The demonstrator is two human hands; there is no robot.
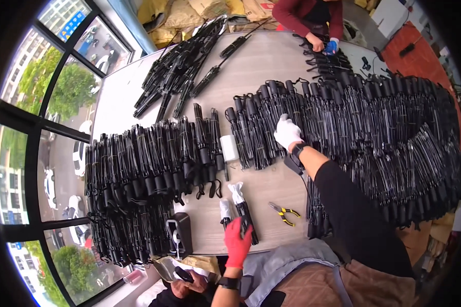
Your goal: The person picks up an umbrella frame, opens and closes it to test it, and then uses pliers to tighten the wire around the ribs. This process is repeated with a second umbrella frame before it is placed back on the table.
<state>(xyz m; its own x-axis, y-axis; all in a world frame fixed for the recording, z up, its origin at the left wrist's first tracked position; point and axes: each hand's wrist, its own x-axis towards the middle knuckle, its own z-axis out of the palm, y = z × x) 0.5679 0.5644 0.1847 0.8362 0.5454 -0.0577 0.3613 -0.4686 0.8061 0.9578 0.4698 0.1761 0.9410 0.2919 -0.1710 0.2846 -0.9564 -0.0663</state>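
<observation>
My left hand (238, 242), in a red glove, is at the table's front. Its fingers curl over the lower end of a short black folding umbrella (225, 211) topped with a white wrap. Beside it lies a second folding umbrella (245, 221) with a crumpled white plastic cover on its upper end. My right arm stretches forward across the table. The white-gloved right hand (288, 132) is closed, with fingers bent down over the left part of a dense row of black folding umbrellas (338, 112); its fingertips are partly hidden.
Yellow-black pliers (285, 213) and a white roll (229, 148) lie mid-table. A black tape dispenser (179, 235) stands at the front edge. More umbrellas (148, 158) fill the left; a loose pile (184, 66) lies behind. One co-worker's hands (322, 45) are far right, another's (189, 284) near left.
</observation>
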